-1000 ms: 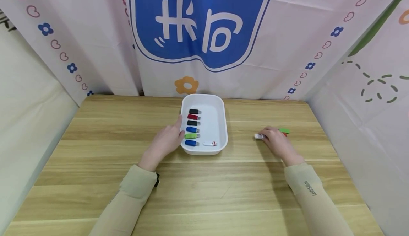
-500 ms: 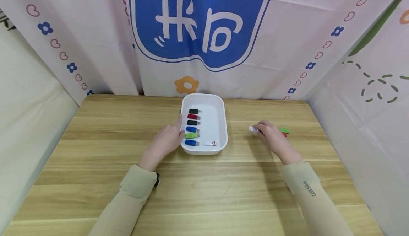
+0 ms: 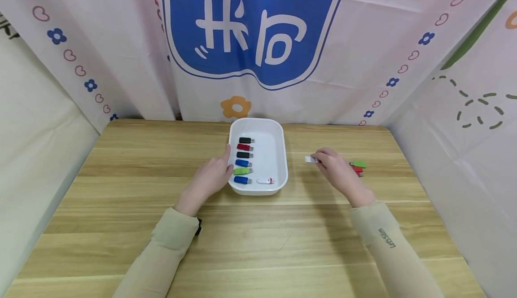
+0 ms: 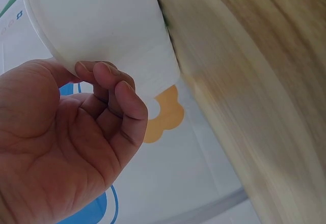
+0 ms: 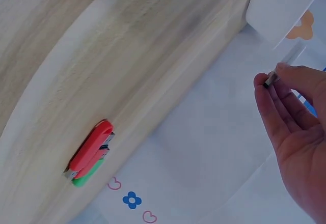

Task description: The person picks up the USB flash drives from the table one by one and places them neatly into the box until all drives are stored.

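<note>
Right fingers [image 5: 268, 113]: pinching white stick [image 3: 310, 159] | free end juts toward tray [image 3: 265, 152] | left fingers [image 4: 133, 107]: gripping tray's side

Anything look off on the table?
Nothing looks spilled or damaged. In the white tray, the white stick sits alone at lower right, off the left column of six, possibly starting another column. On the table, red sticks and a green stick lie bunched, unlike that spaced column.

Six USB sticks [image 3: 243, 155] line the left of a tray [image 3: 266, 154] on a table [image 3: 250, 248], a seventh stick [image 3: 264, 181] at its near end; a left hand [image 3: 211, 175] at its left wall, a right hand [image 3: 337, 170] with a held stick [image 3: 310, 159] to its right, three sticks [image 3: 357, 169] beyond; a curtain [image 3: 319, 96] behind.
</note>
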The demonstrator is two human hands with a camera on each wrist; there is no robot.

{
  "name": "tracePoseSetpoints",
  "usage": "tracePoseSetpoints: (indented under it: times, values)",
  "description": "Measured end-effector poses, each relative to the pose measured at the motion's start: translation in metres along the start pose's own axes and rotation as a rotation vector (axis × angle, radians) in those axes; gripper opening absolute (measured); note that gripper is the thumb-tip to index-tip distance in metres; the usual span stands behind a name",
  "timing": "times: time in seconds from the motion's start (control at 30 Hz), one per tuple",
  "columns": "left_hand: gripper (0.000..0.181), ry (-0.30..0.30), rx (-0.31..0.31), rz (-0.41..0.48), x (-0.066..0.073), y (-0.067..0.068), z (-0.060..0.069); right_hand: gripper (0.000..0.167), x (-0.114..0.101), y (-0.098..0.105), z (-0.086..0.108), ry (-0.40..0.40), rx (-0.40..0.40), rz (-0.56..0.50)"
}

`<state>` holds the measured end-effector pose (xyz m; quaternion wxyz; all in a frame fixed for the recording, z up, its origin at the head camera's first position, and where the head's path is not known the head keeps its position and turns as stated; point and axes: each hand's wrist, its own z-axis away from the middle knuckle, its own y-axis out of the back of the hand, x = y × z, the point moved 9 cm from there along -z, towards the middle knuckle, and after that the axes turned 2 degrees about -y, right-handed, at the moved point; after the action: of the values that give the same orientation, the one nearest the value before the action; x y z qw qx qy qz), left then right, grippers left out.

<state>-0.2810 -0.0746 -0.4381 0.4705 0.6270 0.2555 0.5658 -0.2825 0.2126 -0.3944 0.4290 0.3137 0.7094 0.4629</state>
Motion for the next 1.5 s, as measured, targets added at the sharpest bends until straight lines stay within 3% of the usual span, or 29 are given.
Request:
tracePoseSetpoints:
  times: [0.47, 0.77, 1.33, 1.5]
  values:
    - [0.067, 0.007, -0.004, 0.004, 0.0, 0.0, 0.0, 0.021, -0.03, 0.004, -0.011, 0.028, 0.043, 0.006]
    - [0.067, -0.004, -0.003, 0.0, 0.0, 0.0, 0.001, 0.016, -0.054, 0.0, -0.019, 0.113, 0.085, -0.017]
    - [0.068, -0.003, 0.003, -0.003, 0.001, 0.0, 0.0, 0.014, -0.089, -0.028, -0.035, 0.202, 0.033, 0.041]
    - [0.068, -0.003, 0.004, -0.012, 0.0, 0.0, 0.0, 0.014, -0.091, -0.035, -0.038, 0.194, 0.01, 0.046]
